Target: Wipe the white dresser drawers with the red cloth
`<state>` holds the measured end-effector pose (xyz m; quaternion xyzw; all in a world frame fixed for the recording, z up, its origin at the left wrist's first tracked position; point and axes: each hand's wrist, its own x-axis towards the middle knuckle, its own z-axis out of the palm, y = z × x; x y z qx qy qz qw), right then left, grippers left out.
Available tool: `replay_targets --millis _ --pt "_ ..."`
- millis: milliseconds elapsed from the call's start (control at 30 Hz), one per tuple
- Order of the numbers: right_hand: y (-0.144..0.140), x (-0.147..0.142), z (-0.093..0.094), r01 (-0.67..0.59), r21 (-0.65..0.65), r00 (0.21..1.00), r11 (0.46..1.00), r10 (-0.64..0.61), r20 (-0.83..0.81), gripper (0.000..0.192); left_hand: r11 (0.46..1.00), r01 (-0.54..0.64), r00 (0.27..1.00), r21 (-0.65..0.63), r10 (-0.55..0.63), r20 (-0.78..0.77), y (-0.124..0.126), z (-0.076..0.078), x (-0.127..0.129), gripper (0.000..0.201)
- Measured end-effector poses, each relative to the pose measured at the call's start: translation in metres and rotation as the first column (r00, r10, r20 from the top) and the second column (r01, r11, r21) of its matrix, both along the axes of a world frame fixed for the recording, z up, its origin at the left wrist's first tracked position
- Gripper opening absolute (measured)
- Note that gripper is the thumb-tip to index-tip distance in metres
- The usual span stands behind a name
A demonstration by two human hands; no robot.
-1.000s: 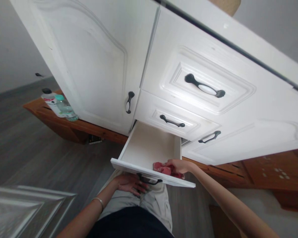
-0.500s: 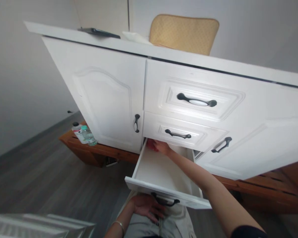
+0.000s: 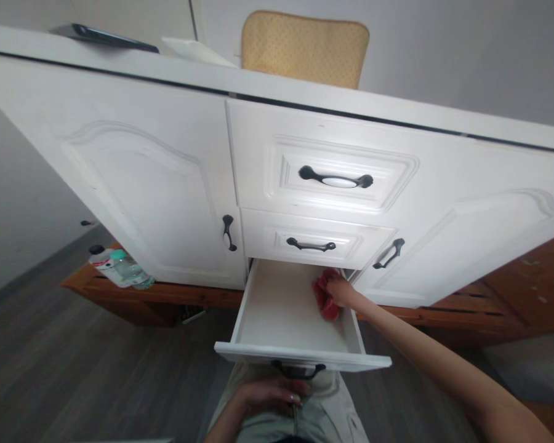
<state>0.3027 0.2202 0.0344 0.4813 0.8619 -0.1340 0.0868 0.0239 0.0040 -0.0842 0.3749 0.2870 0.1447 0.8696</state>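
Note:
The bottom drawer of a white cabinet stands pulled out, its white inside bare. My right hand reaches into the drawer's far right corner and presses a crumpled red cloth against the right wall. My left hand is below the drawer front, fingers curled up at the black handle. Two shut drawers with black handles sit above the open one.
Cabinet doors flank the drawers left and right. Two bottles stand on a low wooden ledge at left. On the cabinet top are a tan cushion and a dark flat object. Grey wood floor spreads below.
My right hand carried the red cloth from the drawer's front right to the back left, then across to the back right corner. My left hand stayed at the drawer handle. The view tilted upward.

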Motion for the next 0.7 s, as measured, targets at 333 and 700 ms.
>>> replay_targets --millis 333,700 --pt "-0.081 0.042 0.063 -0.058 -0.541 0.945 0.839 -0.129 -0.301 0.021 0.894 -0.335 0.865 0.299 0.417 -0.277 -0.015 0.025 0.009 0.072" --pt "-0.192 0.170 0.001 0.554 -0.756 -0.615 0.349 -0.441 -0.654 0.046 0.836 -0.285 0.761 0.469 0.495 -0.419 0.044 0.025 0.014 0.079"
